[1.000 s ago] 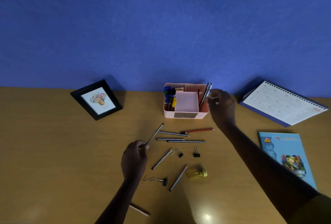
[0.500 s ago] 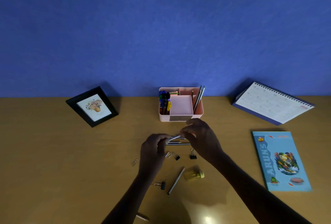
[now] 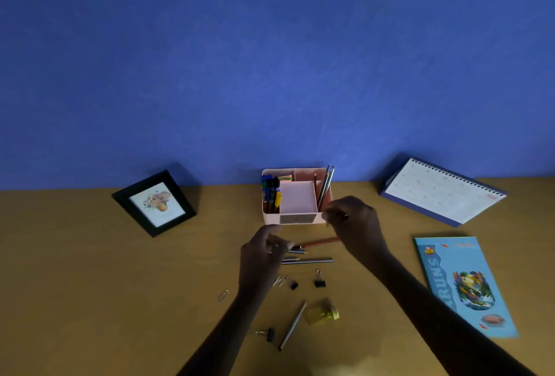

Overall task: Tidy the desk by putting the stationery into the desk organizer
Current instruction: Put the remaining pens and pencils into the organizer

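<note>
Wooden desk (image 3: 90, 285), blue wall (image 3: 270, 60); left hand (image 3: 261, 258) and right hand (image 3: 357, 225) curl fingers (image 3: 335, 210), hold unclear.

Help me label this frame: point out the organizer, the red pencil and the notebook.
organizer (image 3: 297, 219): head view, on its front wall.
red pencil (image 3: 319, 242): head view, on the middle of its shaft.
notebook (image 3: 462, 282): head view, on the middle of its cover.
</note>
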`<state>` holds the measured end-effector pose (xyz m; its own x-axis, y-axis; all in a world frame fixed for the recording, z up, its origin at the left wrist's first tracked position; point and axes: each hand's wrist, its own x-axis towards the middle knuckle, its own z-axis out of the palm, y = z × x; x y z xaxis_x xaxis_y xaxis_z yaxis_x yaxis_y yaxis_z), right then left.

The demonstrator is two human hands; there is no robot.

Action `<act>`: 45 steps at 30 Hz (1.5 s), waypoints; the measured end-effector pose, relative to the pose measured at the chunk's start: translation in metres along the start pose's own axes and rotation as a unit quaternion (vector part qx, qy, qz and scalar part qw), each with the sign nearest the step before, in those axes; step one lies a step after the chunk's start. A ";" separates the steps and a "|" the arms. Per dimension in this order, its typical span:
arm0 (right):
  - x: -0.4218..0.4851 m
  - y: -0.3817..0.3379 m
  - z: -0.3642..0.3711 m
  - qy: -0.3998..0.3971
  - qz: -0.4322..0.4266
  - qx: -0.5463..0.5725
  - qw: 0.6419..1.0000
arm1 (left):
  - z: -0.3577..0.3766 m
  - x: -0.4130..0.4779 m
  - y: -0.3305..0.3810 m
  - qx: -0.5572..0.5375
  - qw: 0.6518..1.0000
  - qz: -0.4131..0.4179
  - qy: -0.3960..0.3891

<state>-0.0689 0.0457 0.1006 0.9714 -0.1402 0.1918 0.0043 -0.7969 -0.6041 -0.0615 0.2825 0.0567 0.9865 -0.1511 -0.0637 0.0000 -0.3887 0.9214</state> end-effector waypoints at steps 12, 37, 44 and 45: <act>0.089 0.051 0.017 -0.005 0.184 -0.045 0.982 | 0.011 -0.009 -0.096 0.352 0.931 0.029 -0.092; 0.070 0.057 0.033 0.033 0.206 -0.010 0.978 | 0.025 0.011 -0.108 0.365 0.921 0.040 -0.127; 0.003 0.050 0.022 -0.077 0.237 0.096 0.964 | 0.028 0.012 -0.086 0.268 0.959 0.036 -0.083; -0.001 0.048 0.019 -0.094 0.255 0.126 0.954 | 0.030 0.013 -0.081 0.252 0.964 0.036 -0.076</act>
<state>-0.0649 0.0187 0.0565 0.8880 -0.3449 -0.3042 -0.4457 -0.4829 -0.7538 -0.0535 0.2850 -0.0300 0.9457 -0.3101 -0.0976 -0.1846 -0.7594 0.6238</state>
